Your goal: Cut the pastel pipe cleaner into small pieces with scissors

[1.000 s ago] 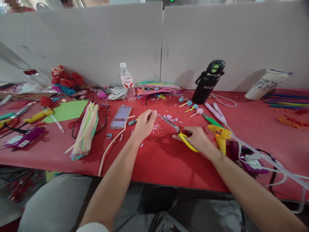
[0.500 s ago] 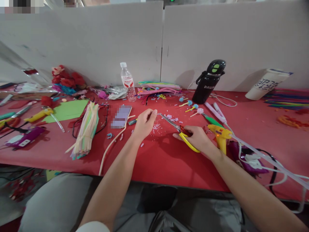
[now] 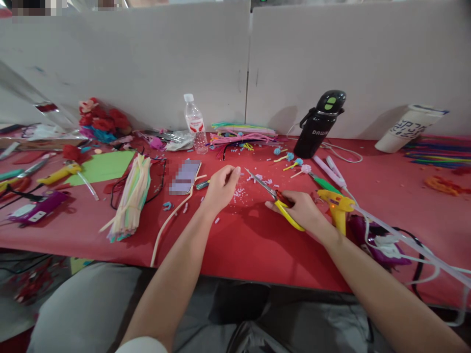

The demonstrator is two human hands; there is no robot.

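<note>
Scissors (image 3: 282, 208) have drawn slightly back toward the person's right since the earlier frames, so their tip now stands just apart from the fingertips of the left hand (image 3: 221, 189), which has hardly shifted. Thumb and forefinger of that hand are pinched together; whether a small piece sits between them cannot be told. The right hand (image 3: 303, 211) is wrapped around the yellow handle, blades pointing forward and left, close together. Beneath and between the two hands lie fine pink crumbs (image 3: 239, 192), with short lilac pieces (image 3: 270, 181) just beyond the blades. Nearer the body, a broad stretch of red tabletop (image 3: 257, 250) spreads between the forearms down to the front edge, giving both wrists room to move. Farther out, the space is tighter: beyond the right hand stand small flower-like pieces (image 3: 305, 168) and a black bottle (image 3: 316, 130), while a yellow glue gun (image 3: 338, 203) is just right of its wrist. To the left hand's left lie a phone (image 3: 186, 176) and a cream strip (image 3: 167, 221) that runs back to the front edge, with a pale bundle (image 3: 132, 201) farther left.
</note>
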